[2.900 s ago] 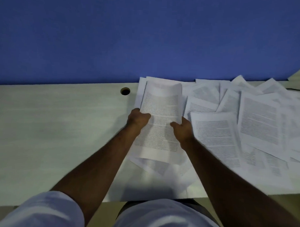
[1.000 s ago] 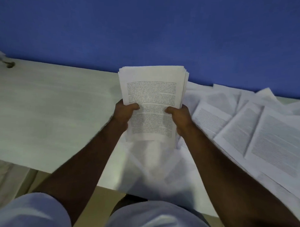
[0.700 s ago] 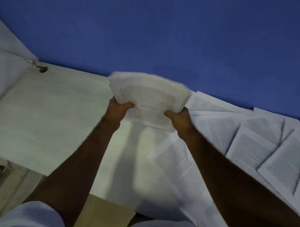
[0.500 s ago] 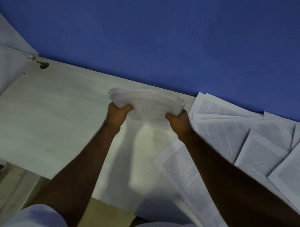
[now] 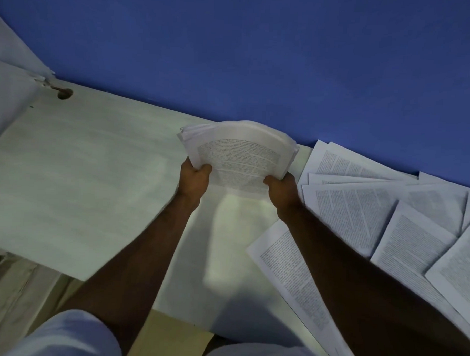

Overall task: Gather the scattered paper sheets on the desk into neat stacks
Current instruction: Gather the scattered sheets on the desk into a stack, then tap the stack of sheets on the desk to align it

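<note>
A thick stack of printed paper sheets [image 5: 240, 156] is held upright above the pale desk [image 5: 82, 177], its top bowed towards the blue wall. My left hand [image 5: 194, 179] grips the stack's lower left edge and my right hand [image 5: 282, 188] grips its lower right edge. To the right, several loose printed sheets [image 5: 381, 223] lie fanned and overlapping on the desk. One sheet [image 5: 291, 275] lies partly under my right forearm.
A blue wall [image 5: 259, 59] runs along the desk's far edge. A round cable hole [image 5: 64, 93] sits at the desk's far left, beside a pale panel [image 5: 10, 95]. The desk's near edge runs diagonally at lower left, with floor below it.
The stack has gone from lying on the scattered sheets to being lifted in both hands. Over the last second it was tipped low over the desk, and now stands more upright.
</note>
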